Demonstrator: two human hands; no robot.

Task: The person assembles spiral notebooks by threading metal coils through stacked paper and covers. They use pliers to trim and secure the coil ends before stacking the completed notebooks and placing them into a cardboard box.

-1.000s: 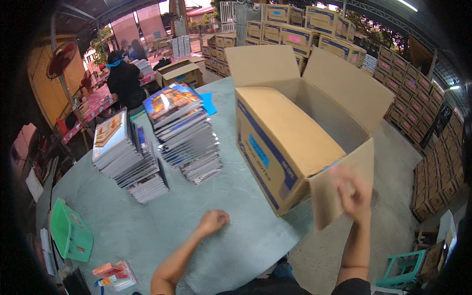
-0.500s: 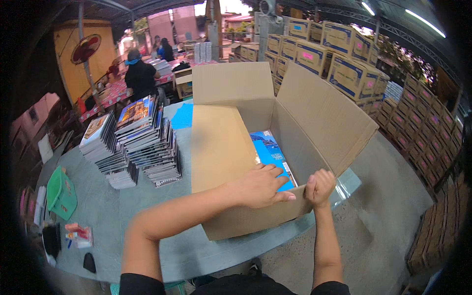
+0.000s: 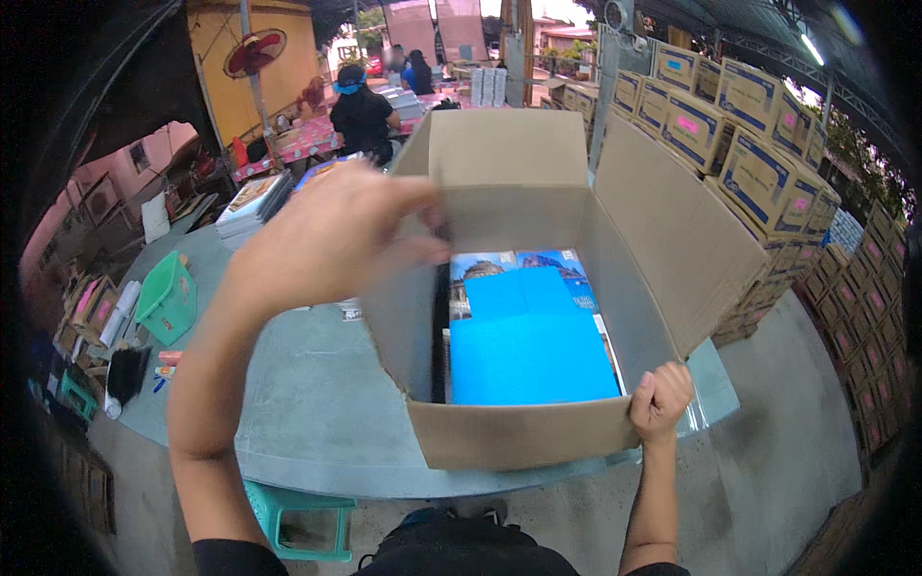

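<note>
Left hand (image 3: 331, 235) higher; perhaps at flap-edge (image 3: 388, 322)

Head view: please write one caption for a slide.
Right hand grips an open box at its near right corner; left hand, blurred, by its left side; blue sheets over books inside.

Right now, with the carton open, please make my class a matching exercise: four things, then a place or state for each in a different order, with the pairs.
Things
1. Right hand
2. Blue sheets
3. Green bin
4. Red fan

Places or states
A. On top of books inside the carton
B. Mounted on a post in the background
C. Gripping a near right corner
D. On the table, at the left

Pairs: 1-C, 2-A, 3-D, 4-B
</note>
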